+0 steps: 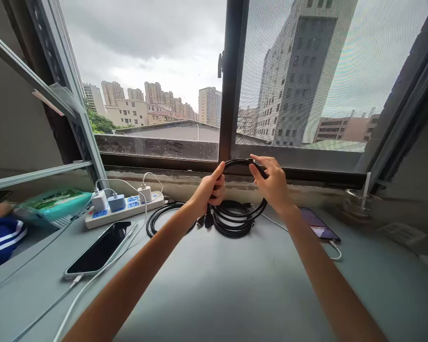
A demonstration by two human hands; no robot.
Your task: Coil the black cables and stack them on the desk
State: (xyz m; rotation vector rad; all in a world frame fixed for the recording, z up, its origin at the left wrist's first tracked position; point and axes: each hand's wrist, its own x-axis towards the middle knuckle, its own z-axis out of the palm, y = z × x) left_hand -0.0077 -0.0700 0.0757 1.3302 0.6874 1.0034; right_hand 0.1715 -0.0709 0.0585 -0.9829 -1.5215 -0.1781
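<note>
Both my hands hold a black cable (pixel 237 163) that is bent into a loop above the grey table (pixel 217 285), close to the window. My left hand (pixel 209 190) grips the loop's left side, where the plug ends hang down. My right hand (pixel 274 183) pinches the loop's top right between thumb and fingers. Under the loop lies a coiled bundle of black cable (pixel 231 223), and another black loop (pixel 160 216) trails off to its left.
A white power strip (pixel 123 211) with chargers plugged in sits at the back left, a phone (pixel 100 249) on a white cable in front of it. Another phone (pixel 319 224) lies to the right. A glass (pixel 356 204) stands by the window. A person's blue sleeve (pixel 0 240) shows at far left.
</note>
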